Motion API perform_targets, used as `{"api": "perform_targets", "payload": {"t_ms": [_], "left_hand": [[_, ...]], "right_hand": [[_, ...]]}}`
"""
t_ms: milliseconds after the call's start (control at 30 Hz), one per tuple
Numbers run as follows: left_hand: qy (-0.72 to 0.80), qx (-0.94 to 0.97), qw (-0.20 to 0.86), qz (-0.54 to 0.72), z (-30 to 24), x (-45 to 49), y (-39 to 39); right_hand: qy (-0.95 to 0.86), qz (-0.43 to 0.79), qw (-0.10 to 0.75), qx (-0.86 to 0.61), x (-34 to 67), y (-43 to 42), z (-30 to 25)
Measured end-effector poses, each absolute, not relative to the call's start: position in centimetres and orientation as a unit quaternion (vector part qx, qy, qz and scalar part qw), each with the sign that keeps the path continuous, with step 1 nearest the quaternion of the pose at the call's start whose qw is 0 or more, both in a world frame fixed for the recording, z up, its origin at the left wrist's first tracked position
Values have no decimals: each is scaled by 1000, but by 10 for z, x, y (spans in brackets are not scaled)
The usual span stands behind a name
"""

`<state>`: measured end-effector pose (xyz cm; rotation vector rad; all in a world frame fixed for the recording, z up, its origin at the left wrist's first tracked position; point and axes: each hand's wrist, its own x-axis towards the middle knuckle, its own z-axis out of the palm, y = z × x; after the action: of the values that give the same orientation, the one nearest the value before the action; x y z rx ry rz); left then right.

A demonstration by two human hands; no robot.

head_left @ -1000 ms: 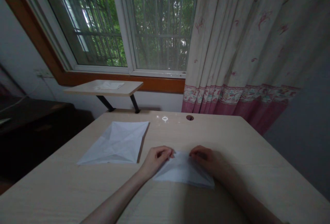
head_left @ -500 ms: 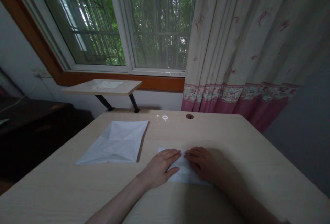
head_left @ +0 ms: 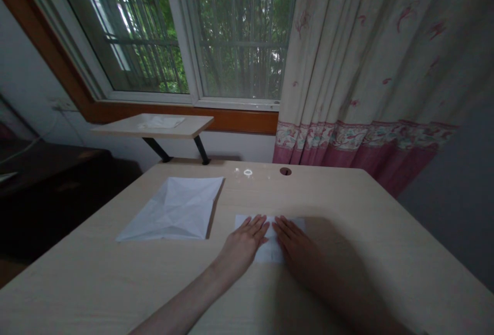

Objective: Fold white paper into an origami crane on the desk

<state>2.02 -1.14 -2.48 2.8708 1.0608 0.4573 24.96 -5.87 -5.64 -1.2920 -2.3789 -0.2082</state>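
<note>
A small sheet of white paper, seemingly folded, lies on the desk under both hands. My left hand rests flat on its left side, fingers stretched out and pointing away from me. Across from it, my right hand presses flat on the right side, its fingers also extended. The fingertips of the two hands are close together near the paper's middle, with a narrow gap between them. Much of the paper is hidden beneath the palms. Off to the left lies a larger creased white sheet, spread out with one edge slightly raised.
The pale wooden desk has a round cable hole at its far edge. A raised shelf on black legs stands at the back left, bearing a crumpled white piece. Behind are a barred window and a curtain.
Both hands have flattened out on the paper, fingers now pointing more forward. The right hand has shifted a little, uncovering the paper's far right corner. The camera view has moved slightly.
</note>
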Motion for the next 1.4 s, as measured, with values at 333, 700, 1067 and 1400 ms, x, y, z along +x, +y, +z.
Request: {"api": "perform_targets", "payload": {"t_ms": [333, 700, 1067, 1400], "left_hand": [[376, 917, 25, 134, -20, 25, -22], [424, 898, 31, 115, -22, 25, -23], [454, 883, 14, 116, -30, 24, -22], [465, 879, 34, 95, -22, 23, -21]], "right_hand": [[-852, -58, 186, -487, 244, -59, -46], [-813, 20, 134, -566, 235, -62, -28], [-808, 22, 138, -572, 236, -63, -32], [-813, 39, 197, -547, 264, -44, -33]]}}
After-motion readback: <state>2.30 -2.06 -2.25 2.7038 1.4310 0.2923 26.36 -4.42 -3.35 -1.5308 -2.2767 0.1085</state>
